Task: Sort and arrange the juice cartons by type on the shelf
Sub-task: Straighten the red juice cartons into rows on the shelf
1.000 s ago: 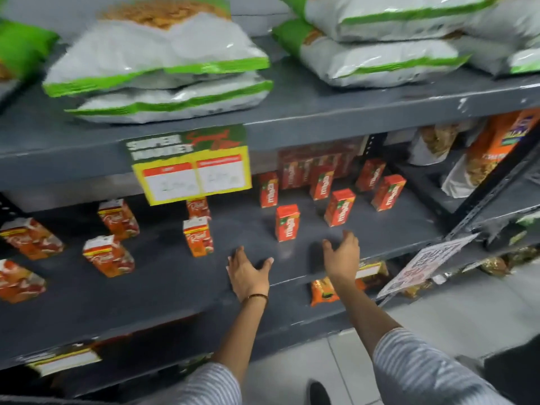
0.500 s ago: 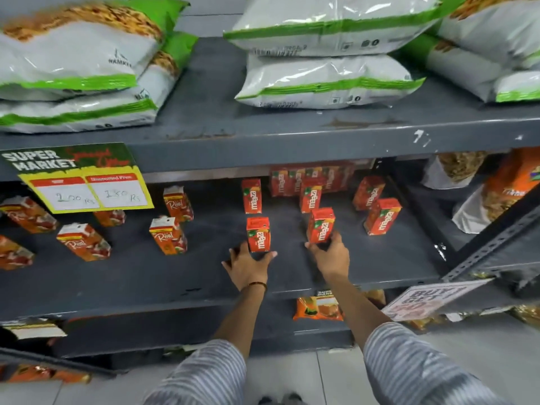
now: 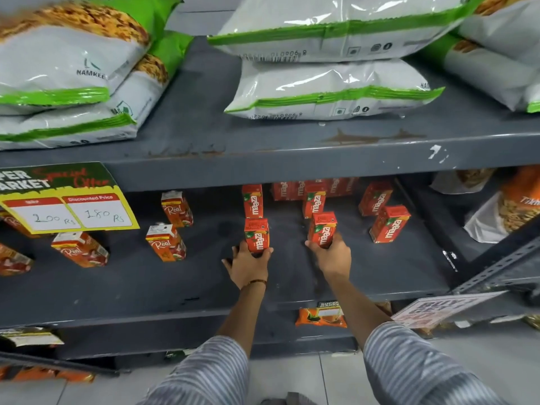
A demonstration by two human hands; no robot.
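Note:
On the grey middle shelf [image 3: 380, 276] stand small red Maaza juice cartons to the right and orange-and-white Real cartons [image 3: 166, 242] to the left. My left hand [image 3: 248, 263] grips the base of one upright Maaza carton [image 3: 256, 235]. My right hand [image 3: 331, 254] holds a second Maaza carton [image 3: 323, 229], tilted slightly right. Behind them stand more Maaza cartons [image 3: 252, 200], a pair at the right [image 3: 388, 223], and a row against the back wall [image 3: 315, 187]. Other Real cartons [image 3: 176, 207] stand scattered farther left [image 3: 80, 248].
A yellow and green price sign [image 3: 70, 200] hangs from the upper shelf edge and hides part of the left cartons. White and green snack bags [image 3: 330, 89] lie on the shelf above. Snack packets [image 3: 502, 211] fill the right bay. A promo card [image 3: 438, 309] juts from the shelf's front right.
Both hands reached deeper into the shelf from its front edge and closed on the two nearest Maaza cartons. The camera moved closer and tilted up.

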